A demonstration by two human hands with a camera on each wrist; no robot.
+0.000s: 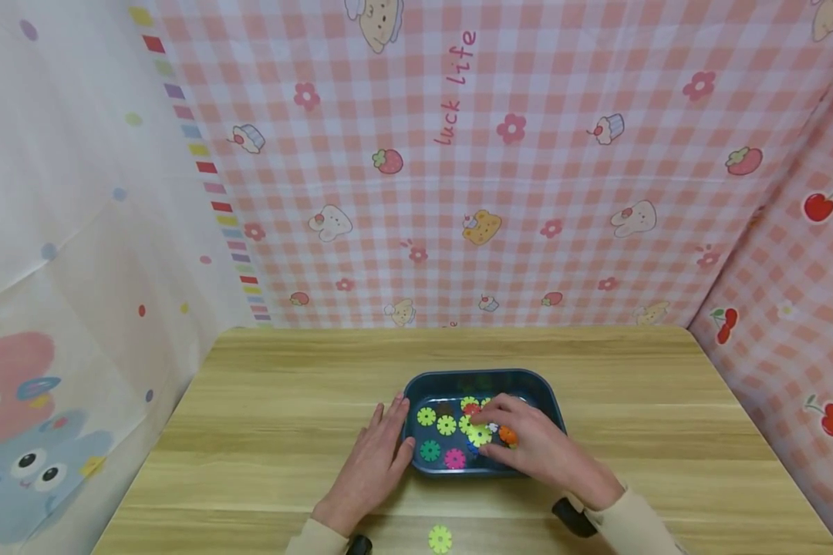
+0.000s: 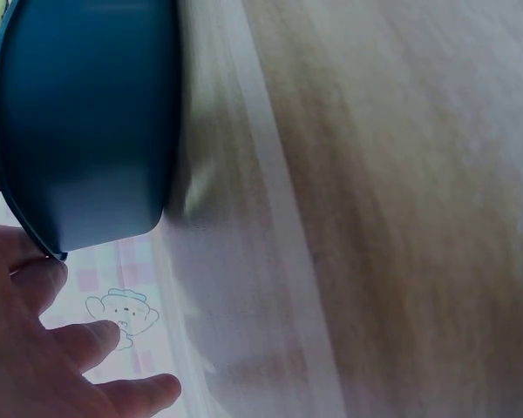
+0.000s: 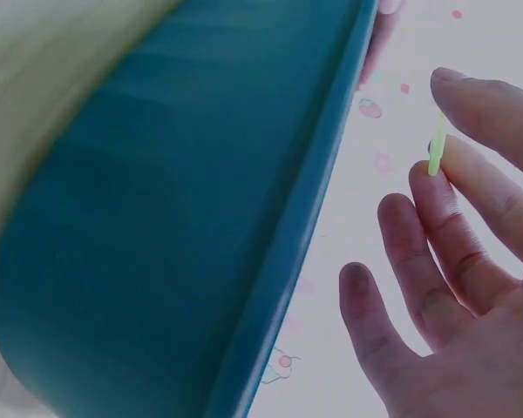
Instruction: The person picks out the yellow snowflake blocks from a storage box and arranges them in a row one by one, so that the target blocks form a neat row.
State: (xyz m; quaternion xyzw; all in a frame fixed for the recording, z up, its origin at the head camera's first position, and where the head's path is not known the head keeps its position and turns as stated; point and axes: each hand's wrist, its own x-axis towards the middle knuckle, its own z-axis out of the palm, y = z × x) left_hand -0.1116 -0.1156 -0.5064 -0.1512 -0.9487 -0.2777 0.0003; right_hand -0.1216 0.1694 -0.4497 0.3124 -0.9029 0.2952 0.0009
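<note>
A dark blue-green tray (image 1: 437, 472) stands on the table with several notched plastic discs in it. My left hand (image 1: 371, 459) rests against the tray's left end, fingertips and thumb at the rim, fingers nearly straight. Over the tray's right half, my right hand (image 1: 541, 443) pinches a yellow-green disc (image 1: 480, 436) between thumb and fingers. The right wrist view shows that disc (image 3: 437, 150) edge-on at the fingertips, above the rim. A green disc (image 1: 429, 450), a pink disc (image 1: 454, 459) and other yellow-green discs lie left of the hand. It hides part of the pile.
One loose yellow-green disc (image 1: 440, 539) lies on the wooden table (image 1: 284, 401) at the near edge, between the forearms. A pink checked cloth (image 1: 569, 193) hangs behind the table, with more cloth at both sides.
</note>
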